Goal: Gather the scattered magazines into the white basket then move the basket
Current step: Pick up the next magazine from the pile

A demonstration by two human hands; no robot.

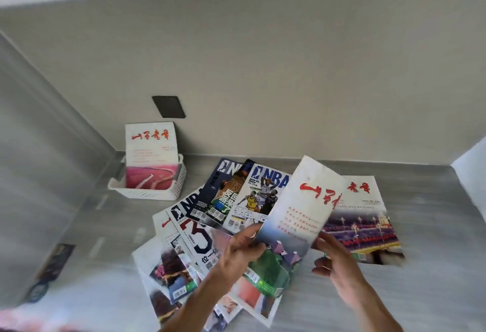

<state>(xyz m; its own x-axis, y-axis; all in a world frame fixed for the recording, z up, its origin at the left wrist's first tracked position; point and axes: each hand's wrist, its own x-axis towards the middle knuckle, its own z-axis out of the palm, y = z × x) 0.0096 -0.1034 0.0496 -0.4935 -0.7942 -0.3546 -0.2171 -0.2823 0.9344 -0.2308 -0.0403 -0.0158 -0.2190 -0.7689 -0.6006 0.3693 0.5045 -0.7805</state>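
A white basket stands at the back left of the grey counter with one red-titled magazine upright in it. Several magazines lie fanned on the counter, among them NBA issues and a red-titled one at the right. My left hand pinches the lower left edge of a raised white magazine with red lettering, lifted above the pile. My right hand holds its lower right edge with curled fingers.
A beige wall rises behind the counter with a dark square plate above the basket. A grey side wall closes the left. A dark object lies at the counter's left edge. A white surface stands at the far right.
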